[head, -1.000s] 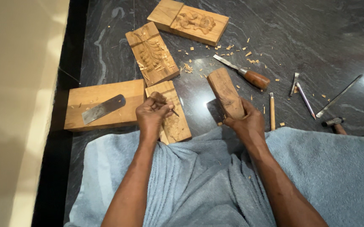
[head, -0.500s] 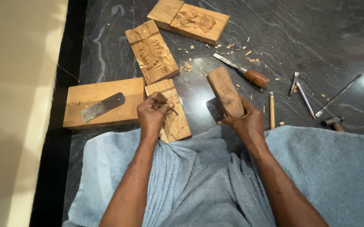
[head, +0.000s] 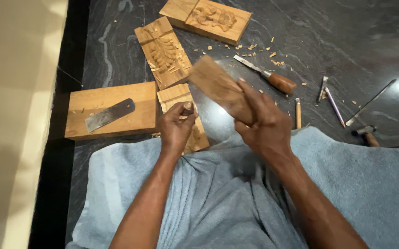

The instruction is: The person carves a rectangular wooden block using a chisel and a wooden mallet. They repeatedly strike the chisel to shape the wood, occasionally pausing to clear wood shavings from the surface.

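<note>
My right hand grips a thick wooden mallet block, raised off the floor and tilted toward the left. My left hand is closed around a small chisel, whose tip is hidden under the fingers, and it rests on a carved wooden panel lying on the dark stone floor just in front of my lap. The mallet hangs just right of and above my left hand.
A plain wooden board with a flat metal blade lies at left. Two more carved panels lie farther out. A wood-handled chisel, several thin carving tools and chips lie at right. Blue cloth covers my lap.
My right hand has lifted the mallet block off the floor and swung it left toward my left hand. The left hand stays on the carved panel.
</note>
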